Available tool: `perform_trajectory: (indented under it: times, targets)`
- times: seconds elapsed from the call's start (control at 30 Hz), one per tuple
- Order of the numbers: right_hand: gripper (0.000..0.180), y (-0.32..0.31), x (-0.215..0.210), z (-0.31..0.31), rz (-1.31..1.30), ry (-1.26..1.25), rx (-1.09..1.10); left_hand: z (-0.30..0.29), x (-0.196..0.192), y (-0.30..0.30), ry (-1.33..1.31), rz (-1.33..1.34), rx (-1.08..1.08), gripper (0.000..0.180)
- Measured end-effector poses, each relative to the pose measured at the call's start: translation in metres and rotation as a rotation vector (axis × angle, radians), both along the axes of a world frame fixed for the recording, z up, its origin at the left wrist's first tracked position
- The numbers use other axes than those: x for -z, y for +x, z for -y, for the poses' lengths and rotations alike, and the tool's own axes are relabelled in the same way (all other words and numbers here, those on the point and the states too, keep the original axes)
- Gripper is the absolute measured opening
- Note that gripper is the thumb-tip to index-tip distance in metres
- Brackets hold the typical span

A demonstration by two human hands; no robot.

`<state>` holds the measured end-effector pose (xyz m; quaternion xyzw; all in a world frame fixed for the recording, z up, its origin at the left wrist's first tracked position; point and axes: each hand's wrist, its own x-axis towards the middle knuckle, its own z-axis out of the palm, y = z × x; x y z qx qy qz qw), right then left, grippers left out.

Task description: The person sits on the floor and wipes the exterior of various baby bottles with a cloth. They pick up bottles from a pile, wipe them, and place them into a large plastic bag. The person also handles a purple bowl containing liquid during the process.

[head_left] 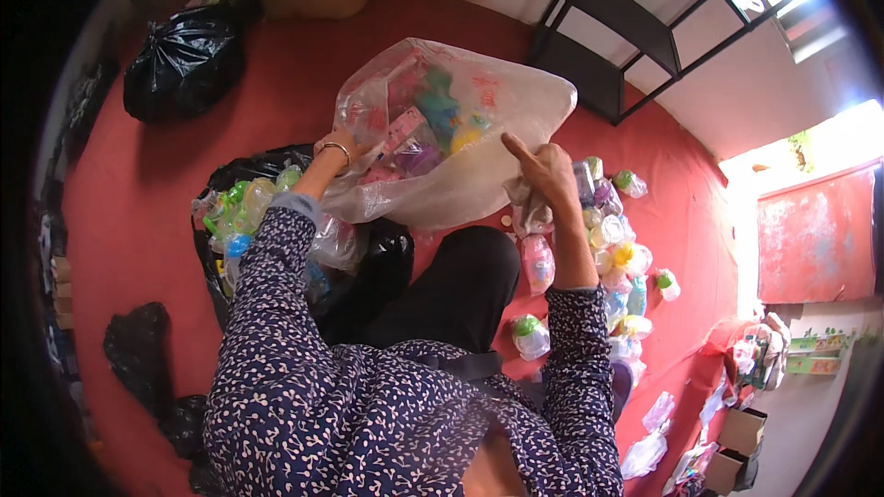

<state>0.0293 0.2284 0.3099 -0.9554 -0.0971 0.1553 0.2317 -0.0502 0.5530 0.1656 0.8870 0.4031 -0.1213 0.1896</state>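
Observation:
A large translucent plastic bag (460, 198) with red print is stretched between my two hands, its mouth toward me. Inside it lie wrapped pieces in pink, purple, teal and yellow, among them a pink packet (403, 129). My left hand (335, 145), with a bangle at the wrist, is closed at the bag's left rim; its fingertips are partly hidden. My right hand (549, 173) grips the bunched right rim, one finger sticking out to the left. Below that hand, a pink wrapped bottle-shaped item (538, 264) lies on the red floor covering.
An open black bag (208, 258) of clear and green plastic items lies left of my legs. Several wrapped items (608, 232) form a row at right. A tied black bag (184, 64) stands far left, a black metal shelf (626, 23) far right. Cardboard boxes (742, 431) sit lower right.

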Motion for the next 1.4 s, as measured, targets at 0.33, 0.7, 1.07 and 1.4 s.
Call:
perform_trajectory:
  times: [0.33,0.7,1.07,1.4]
  targets:
    - [0.038,0.012,0.035,0.017,0.075,0.297,0.02,-0.084,-0.013,0.027,0.403,-0.01,0.791,0.023]
    - [0.04,0.023,0.024,0.072,0.041,0.36,0.173,-0.154,-0.099,0.03,-0.612,0.973,-0.039,0.039]
    - [0.041,-0.015,-0.019,0.08,0.203,0.235,-0.055,0.042,-0.074,-0.088,-1.396,0.187,-0.263,0.078]
    - [0.025,-0.021,-0.045,0.057,0.228,0.588,-0.11,-0.062,-0.147,0.049,-0.783,1.211,-0.006,0.017]
